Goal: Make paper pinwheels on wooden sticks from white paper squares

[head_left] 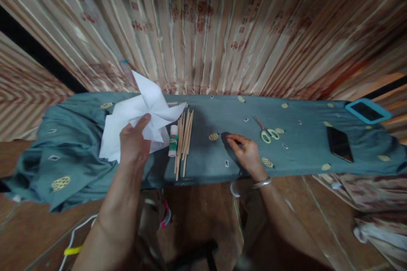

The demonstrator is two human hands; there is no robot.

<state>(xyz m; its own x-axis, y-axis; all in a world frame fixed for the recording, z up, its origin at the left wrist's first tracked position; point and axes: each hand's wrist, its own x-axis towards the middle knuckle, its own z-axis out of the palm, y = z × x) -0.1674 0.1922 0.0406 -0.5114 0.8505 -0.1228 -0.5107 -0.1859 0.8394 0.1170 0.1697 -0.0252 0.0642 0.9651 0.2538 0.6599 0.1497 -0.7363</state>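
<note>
My left hand [136, 142] grips a white paper pinwheel [152, 102], its thumb pressed near the folded centre. Under the pinwheel lie white paper sheets [110, 142]. Just right of them are a glue stick [173, 144] with a white cap and green label, and a bunch of thin wooden sticks [185, 135]. My right hand [244, 152] hovers at or just over the cloth with thumb and fingertips pinched together; whatever may be between them is too small to make out. Scissors [266, 131] with pale green handles lie to the right of that hand.
A teal patterned cloth [216, 116] covers the long narrow table and bunches up at the left end. On the right are a black phone [339, 144] and a blue-framed tablet [369, 111]. A pleated curtain [203, 29] hangs right behind the table.
</note>
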